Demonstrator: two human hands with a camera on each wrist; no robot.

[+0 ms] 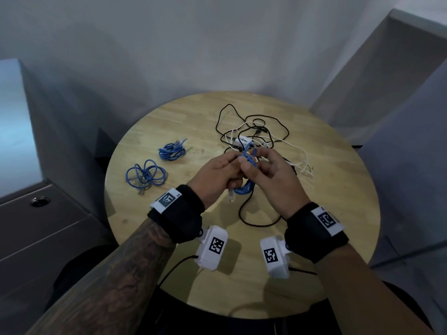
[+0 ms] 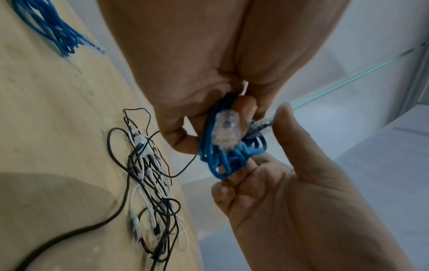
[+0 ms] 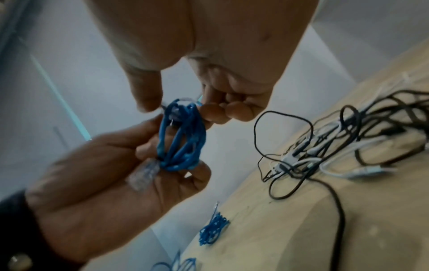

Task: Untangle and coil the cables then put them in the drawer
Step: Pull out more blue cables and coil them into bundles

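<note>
Above the round wooden table (image 1: 314,213), both hands hold one coiled blue network cable (image 1: 247,160) between them. My left hand (image 1: 238,170) grips the bundle (image 2: 232,157) from the left, and a clear plug (image 2: 227,130) hangs below its fingers. My right hand (image 1: 252,163) pinches the top of the coil (image 3: 181,139) with thumb and fingertips. On the table's left lie a tight blue coil (image 1: 172,151) and a looser blue one (image 1: 145,175). A tangle of black and white cables (image 1: 256,136) lies just beyond the hands.
A grey drawer cabinet (image 1: 36,228) with a round lock (image 1: 40,201) stands left of the table. Grey walls and panels close in behind and on the right. A black cable loop (image 1: 256,221) trails toward me on the table.
</note>
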